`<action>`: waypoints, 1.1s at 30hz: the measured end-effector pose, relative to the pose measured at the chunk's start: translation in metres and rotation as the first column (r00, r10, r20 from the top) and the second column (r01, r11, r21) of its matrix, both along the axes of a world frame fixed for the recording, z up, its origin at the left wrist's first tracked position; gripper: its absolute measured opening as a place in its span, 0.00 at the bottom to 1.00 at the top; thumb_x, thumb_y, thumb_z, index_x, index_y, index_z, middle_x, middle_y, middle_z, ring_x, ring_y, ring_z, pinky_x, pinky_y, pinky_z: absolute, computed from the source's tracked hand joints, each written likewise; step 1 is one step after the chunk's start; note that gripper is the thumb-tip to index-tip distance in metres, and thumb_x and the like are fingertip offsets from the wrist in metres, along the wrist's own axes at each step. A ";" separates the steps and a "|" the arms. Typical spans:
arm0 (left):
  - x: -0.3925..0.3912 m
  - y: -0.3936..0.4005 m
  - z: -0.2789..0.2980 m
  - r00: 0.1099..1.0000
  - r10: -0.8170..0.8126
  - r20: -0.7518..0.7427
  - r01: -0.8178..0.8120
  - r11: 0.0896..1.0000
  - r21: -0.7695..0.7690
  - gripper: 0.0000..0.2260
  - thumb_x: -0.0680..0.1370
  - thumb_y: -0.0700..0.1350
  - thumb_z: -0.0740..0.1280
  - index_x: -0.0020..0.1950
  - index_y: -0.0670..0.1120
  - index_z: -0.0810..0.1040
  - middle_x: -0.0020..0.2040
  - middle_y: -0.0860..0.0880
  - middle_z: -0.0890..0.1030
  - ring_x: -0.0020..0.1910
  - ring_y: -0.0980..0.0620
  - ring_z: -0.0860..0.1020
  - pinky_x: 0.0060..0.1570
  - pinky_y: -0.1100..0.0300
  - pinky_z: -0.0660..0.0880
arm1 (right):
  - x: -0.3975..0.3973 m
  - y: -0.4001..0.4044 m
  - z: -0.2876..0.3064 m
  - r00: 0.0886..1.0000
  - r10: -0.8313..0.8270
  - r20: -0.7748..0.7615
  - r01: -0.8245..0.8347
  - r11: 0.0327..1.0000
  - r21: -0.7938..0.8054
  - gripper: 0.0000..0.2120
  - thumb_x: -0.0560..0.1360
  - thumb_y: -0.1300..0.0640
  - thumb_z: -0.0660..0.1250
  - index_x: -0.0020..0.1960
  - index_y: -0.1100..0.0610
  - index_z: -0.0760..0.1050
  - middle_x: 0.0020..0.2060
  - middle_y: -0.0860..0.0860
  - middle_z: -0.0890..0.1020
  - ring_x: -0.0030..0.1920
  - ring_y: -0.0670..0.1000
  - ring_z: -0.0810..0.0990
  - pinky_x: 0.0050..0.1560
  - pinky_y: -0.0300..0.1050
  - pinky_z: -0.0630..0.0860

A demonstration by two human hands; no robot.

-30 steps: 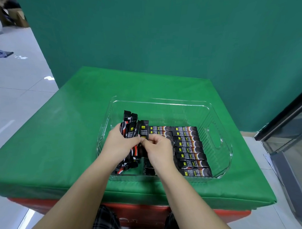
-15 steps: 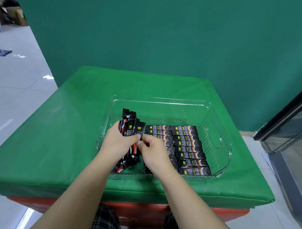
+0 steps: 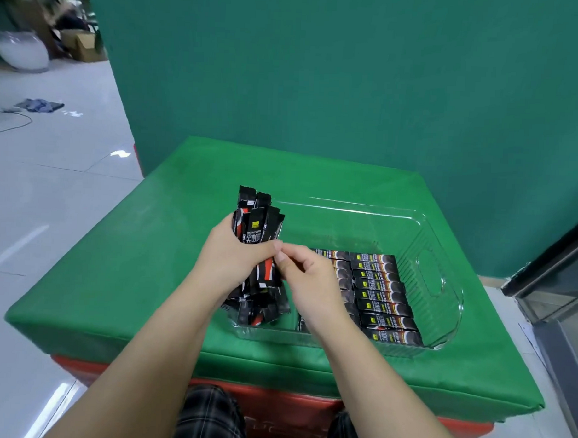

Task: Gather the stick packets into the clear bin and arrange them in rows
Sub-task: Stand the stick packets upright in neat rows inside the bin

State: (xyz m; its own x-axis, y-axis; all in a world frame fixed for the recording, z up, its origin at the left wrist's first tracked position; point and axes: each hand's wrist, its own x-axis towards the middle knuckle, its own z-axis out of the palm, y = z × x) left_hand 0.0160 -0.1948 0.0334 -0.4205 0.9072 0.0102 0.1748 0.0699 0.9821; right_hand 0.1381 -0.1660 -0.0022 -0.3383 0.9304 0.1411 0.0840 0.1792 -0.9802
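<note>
head view: left hand (image 3: 229,259) grips a bundle of stick packets (image 3: 258,224) upright over the clear bin's (image 3: 442,283) left end. right hand (image 3: 307,278) pinches one packet from the bundle. two rows of laid packets (image 3: 381,297) already fill the bin's right side. judged over halfway; the held bundle is left to place.

We can't see left row of packets (image 3: 339,276) fully: right hand (image 3: 307,278) covers it. Left hand (image 3: 233,262) hides bundle (image 3: 257,231) middle. Small print on packets unreadable to us.
</note>
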 end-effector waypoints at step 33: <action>-0.122 0.031 -0.128 0.687 -0.317 -0.654 -0.197 0.785 -0.587 0.22 0.73 0.49 0.67 0.65 0.51 0.65 0.39 0.53 0.79 0.36 0.51 0.80 0.40 0.55 0.79 | -0.053 0.025 -0.061 0.577 0.174 0.798 0.049 0.968 -0.247 0.38 0.75 0.47 0.67 0.76 0.57 0.50 0.71 0.57 0.59 0.71 0.58 0.60 0.69 0.52 0.62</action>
State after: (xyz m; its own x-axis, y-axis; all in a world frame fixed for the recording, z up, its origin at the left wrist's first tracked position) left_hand -0.1063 -0.1639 -0.0946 -0.4601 0.8511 -0.2529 0.7933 0.5220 0.3134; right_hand 0.0850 -0.1409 -0.0633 -0.2643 0.8671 -0.4223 0.8563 0.0095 -0.5163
